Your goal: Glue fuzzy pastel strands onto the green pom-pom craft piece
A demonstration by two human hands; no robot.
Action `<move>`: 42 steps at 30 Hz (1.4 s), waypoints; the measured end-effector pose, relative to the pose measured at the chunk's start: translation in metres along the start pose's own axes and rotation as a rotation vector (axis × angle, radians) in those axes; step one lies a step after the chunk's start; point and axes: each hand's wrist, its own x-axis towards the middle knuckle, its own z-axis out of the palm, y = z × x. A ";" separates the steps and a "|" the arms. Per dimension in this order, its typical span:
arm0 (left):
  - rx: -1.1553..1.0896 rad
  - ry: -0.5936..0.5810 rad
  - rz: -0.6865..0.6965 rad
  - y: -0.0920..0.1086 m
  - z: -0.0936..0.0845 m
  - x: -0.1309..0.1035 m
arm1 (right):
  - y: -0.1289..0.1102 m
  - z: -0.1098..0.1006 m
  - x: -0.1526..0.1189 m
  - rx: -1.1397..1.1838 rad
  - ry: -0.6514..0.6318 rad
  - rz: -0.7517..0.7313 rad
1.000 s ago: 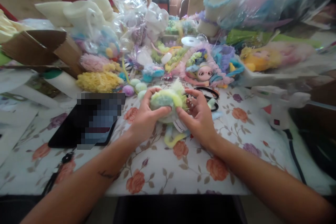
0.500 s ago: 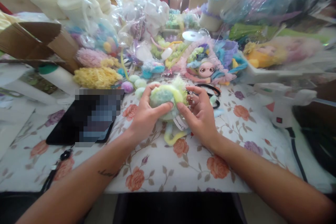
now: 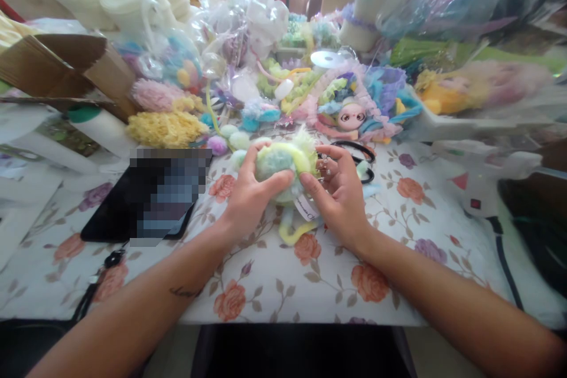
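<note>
A fuzzy green and yellow plush piece [image 3: 277, 164] is held between both hands above the flowered tablecloth. My left hand [image 3: 259, 192] grips its left side, thumb pressed on the front. On its right side, my right hand [image 3: 339, 192] holds it with the thumb near the other thumb, and small clear beads show by the fingers. A white tag [image 3: 305, 208] with dark writing hangs below. Under the piece, a yellow fuzzy strand [image 3: 295, 235] loops down to the cloth. Black-handled scissors [image 3: 365, 172] lie partly hidden behind my right hand.
A black tablet [image 3: 110, 207] lies at the left. Behind are a cardboard box [image 3: 66, 65], yellow fluffy yarn [image 3: 166, 129], a doll head [image 3: 351, 117] and plastic bags [image 3: 266, 18]. A white glue gun [image 3: 481, 183] and a white tray [image 3: 456, 128] are at the right.
The whole view has shifted slightly, so the objects sit a little further right. Both hands keep nearly the same hold on the plush piece.
</note>
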 end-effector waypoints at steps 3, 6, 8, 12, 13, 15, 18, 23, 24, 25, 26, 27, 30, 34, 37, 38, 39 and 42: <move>-0.056 -0.060 -0.015 -0.001 -0.003 0.002 | 0.000 -0.001 0.000 -0.007 -0.001 0.000; 0.006 -0.036 0.016 0.000 -0.003 0.003 | -0.002 0.000 0.000 -0.038 0.006 -0.025; 0.042 -0.015 0.032 0.001 -0.002 0.002 | -0.003 0.000 -0.001 -0.055 0.007 -0.044; 0.070 0.005 0.049 0.002 -0.001 0.002 | -0.004 0.001 -0.002 -0.076 0.008 -0.055; 0.070 0.012 0.051 0.002 0.000 0.001 | -0.004 0.002 -0.002 -0.083 0.011 -0.057; 0.062 0.023 0.052 0.002 0.000 0.001 | -0.004 0.003 -0.002 -0.096 0.018 -0.065; 0.059 0.035 0.046 0.003 0.001 0.000 | -0.006 0.004 -0.002 -0.101 0.023 -0.079; 0.079 0.063 0.045 0.005 0.004 -0.002 | -0.009 0.007 -0.003 -0.096 0.030 -0.101; 0.083 0.067 0.045 0.005 0.004 -0.002 | -0.009 0.007 -0.003 -0.098 0.032 -0.105; 0.086 0.072 0.047 0.005 0.004 -0.002 | -0.009 0.007 -0.004 -0.102 0.033 -0.105; 0.086 0.072 0.049 0.005 0.005 -0.003 | -0.009 0.007 -0.004 -0.106 0.033 -0.102; 0.082 0.070 0.051 0.004 0.004 -0.003 | -0.009 0.007 -0.004 -0.108 0.032 -0.097; 0.057 0.040 0.040 0.002 0.003 -0.002 | -0.008 0.006 -0.003 -0.104 0.028 -0.082; -0.005 -0.020 0.002 0.001 -0.001 0.001 | -0.005 0.005 -0.001 -0.067 0.036 -0.068; -0.034 -0.064 -0.016 0.000 -0.003 0.003 | -0.003 0.003 -0.001 -0.039 0.026 -0.047; -0.035 -0.076 -0.015 0.000 -0.004 0.004 | -0.003 0.003 -0.001 -0.034 0.025 -0.043; -0.030 -0.081 -0.011 0.000 -0.005 0.004 | -0.003 0.003 -0.001 -0.032 0.025 -0.040; 0.003 -0.064 0.011 -0.002 -0.005 0.004 | -0.003 0.003 -0.002 -0.055 0.030 -0.045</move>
